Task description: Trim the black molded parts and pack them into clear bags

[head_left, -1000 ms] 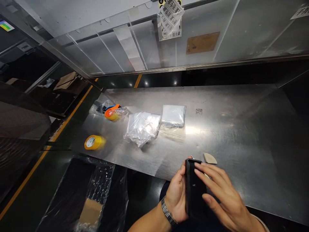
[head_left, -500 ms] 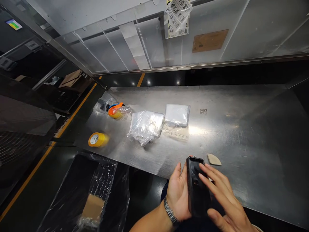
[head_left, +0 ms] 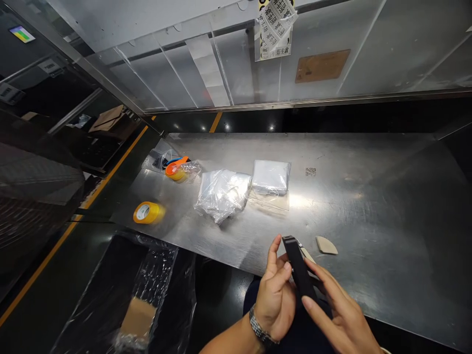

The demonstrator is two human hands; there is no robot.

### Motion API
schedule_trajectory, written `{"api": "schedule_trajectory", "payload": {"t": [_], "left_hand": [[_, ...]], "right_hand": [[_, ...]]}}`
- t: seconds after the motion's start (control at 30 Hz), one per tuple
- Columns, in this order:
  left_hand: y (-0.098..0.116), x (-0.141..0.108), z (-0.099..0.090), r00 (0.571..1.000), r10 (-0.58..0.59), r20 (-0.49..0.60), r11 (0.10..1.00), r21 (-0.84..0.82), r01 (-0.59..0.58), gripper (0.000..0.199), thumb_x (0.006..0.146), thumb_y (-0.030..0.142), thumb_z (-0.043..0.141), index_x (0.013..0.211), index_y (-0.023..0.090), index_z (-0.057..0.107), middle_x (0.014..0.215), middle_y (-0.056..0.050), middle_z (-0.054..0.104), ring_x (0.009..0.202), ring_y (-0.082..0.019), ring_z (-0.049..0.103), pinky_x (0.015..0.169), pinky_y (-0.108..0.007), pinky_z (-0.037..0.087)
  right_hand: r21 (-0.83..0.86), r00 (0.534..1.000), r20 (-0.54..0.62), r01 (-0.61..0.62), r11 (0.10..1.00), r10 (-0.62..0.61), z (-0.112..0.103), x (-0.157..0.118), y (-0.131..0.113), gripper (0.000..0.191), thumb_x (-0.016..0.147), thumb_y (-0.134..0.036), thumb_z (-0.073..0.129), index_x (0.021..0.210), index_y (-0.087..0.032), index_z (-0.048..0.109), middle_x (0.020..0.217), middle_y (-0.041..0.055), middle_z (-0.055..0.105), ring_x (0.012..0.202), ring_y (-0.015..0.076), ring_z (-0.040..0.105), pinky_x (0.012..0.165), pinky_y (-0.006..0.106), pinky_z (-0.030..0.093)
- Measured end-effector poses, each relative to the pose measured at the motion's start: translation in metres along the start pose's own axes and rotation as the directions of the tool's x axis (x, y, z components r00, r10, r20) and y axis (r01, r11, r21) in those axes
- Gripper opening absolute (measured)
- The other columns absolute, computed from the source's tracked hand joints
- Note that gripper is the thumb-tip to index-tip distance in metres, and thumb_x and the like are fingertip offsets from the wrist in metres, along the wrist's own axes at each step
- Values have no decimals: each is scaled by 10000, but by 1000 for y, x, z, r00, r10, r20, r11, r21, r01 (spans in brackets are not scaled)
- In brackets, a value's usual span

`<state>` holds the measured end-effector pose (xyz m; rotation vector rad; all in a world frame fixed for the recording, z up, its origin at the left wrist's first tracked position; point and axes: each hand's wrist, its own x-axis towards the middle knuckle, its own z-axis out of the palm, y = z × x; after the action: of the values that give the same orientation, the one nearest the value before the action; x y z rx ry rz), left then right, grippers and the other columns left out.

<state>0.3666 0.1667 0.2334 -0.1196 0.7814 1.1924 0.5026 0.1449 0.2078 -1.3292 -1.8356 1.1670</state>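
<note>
Near the front edge of the metal table I hold a slim black oblong case (head_left: 299, 269), turned so that one narrow side faces me. My left hand (head_left: 275, 297), with a metal watch band at the wrist, grips its left side; the thumb is on it and one finger is up at its top end. My right hand (head_left: 341, 307) pinches the lower part between thumb and fingers. A pale strip shows behind the case's right edge; what it is I cannot tell. Just beyond my right fingers lies a cream wedge-shaped pad (head_left: 326, 245) on the table.
On the metal table (head_left: 387, 221) are a crumpled clear plastic bundle (head_left: 223, 194), a stack of clear bags (head_left: 272, 177), a yellow tape roll (head_left: 147, 212) and an orange tape dispenser (head_left: 177, 168). A black plastic-lined container (head_left: 96, 295) stands at lower left. A clear panel (head_left: 236, 69) rises behind.
The black case has been turned from its recessed face onto its narrow side. My left thumb has closed onto it, and my right hand has gone from touching its face to pinching it.
</note>
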Motion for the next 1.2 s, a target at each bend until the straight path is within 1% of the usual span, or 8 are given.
{"api": "schedule_trajectory", "payload": {"t": [0.1,0.23,0.4,0.5,0.67,0.83,1.03,1.2], "left_hand": [[0,1,-8,997,72,-16,983,171,-68,529,784,133,602,1274,258,445,1012,-40,599,806,-95,560,673,-199,406],[5,3,-14,997,71,4,940,335,-68,341,739,200,673,1065,129,602,815,-25,564,540,-19,411,508,-168,310],[10,5,-18,992,95,-80,914,402,-55,223,716,271,692,857,112,626,625,15,511,489,-33,405,463,-176,264],[13,6,-21,989,96,-112,924,380,-47,227,675,281,728,767,122,595,570,34,490,485,-33,404,469,-171,267],[17,11,-31,992,72,-103,922,386,-27,229,664,268,734,759,126,581,566,42,483,492,-32,404,487,-171,284],[24,18,-43,992,93,-87,890,453,-44,218,721,284,681,843,113,622,639,6,528,554,-52,447,512,-182,313],[35,24,-51,989,137,-63,877,472,-91,291,773,353,632,935,111,625,660,-2,528,585,-63,460,513,-186,330],[45,31,-60,980,200,-10,831,531,-164,372,753,314,665,1071,142,574,907,-58,605,686,-79,508,538,-181,371]], "right_hand": [[319,967,-18,-236,918,255,-1,2,7,469,890,-352,451,1340,-230,395,1347,88,476,1225,200,471,1009,326,432],[606,865,48,-423,674,499,-6,9,4,475,834,-448,504,1233,-191,528,1246,111,567,1147,237,537,976,358,453],[770,760,252,-532,352,599,-4,18,-14,482,812,-465,539,1195,-173,525,926,88,684,756,200,653,714,323,552],[771,726,310,-569,285,614,3,21,-19,453,817,-475,538,1176,-199,530,790,42,664,601,158,602,537,270,526],[665,700,315,-645,376,641,17,24,-10,435,826,-545,488,1086,-208,576,601,-26,533,455,99,443,344,194,375],[537,869,69,-447,715,491,25,26,7,387,856,-522,457,990,-192,608,871,29,632,788,138,567,724,205,463],[334,897,-3,-415,846,441,35,33,13,459,899,-520,330,983,-171,615,865,54,654,743,151,579,718,229,466],[197,928,-47,-354,914,369,47,37,16,426,892,-493,365,1068,-174,587,1003,74,652,931,179,596,826,231,465]]}}
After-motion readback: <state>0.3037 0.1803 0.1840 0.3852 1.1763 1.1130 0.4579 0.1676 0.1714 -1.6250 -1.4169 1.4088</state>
